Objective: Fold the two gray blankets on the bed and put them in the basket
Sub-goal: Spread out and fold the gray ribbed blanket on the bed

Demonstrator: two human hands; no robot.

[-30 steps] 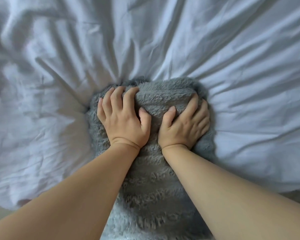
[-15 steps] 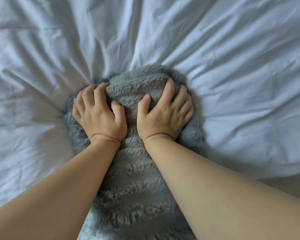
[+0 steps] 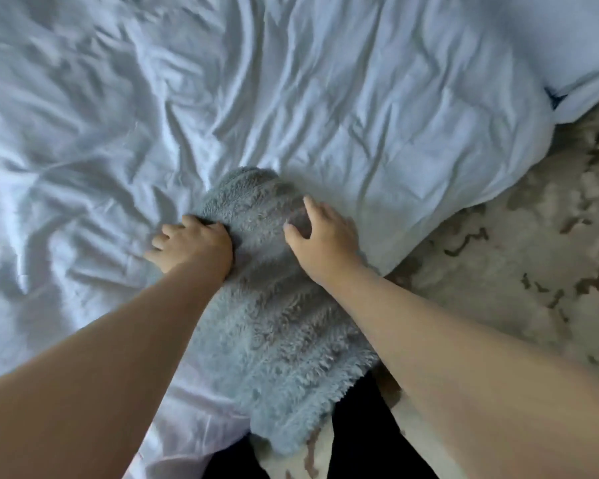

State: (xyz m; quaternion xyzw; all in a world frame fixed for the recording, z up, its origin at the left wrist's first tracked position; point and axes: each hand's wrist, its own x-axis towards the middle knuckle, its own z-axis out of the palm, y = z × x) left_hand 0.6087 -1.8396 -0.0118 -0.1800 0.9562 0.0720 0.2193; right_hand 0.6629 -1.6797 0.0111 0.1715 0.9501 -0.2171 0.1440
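Note:
One gray fluffy blanket (image 3: 277, 305) lies folded into a long narrow bundle on the white bed sheet (image 3: 291, 98), its near end hanging over the bed's edge. My left hand (image 3: 191, 245) sits at the bundle's left side with its fingers curled down against that edge. My right hand (image 3: 322, 236) rests on the bundle's upper right side, thumb and forefinger spread on the fleece and the other fingers hidden over the right edge. No second blanket and no basket are in view.
The wrinkled sheet fills the left and top of the view. A white pillow or duvet corner (image 3: 567, 46) lies at the top right. A beige patterned carpet (image 3: 516, 271) covers the floor to the right. My dark-clothed legs (image 3: 360, 426) stand at the bed's edge.
Both hands have left the far end of the bundle, where they pressed down side by side, and moved apart to its left and right sides. The view has pulled back and shows the floor.

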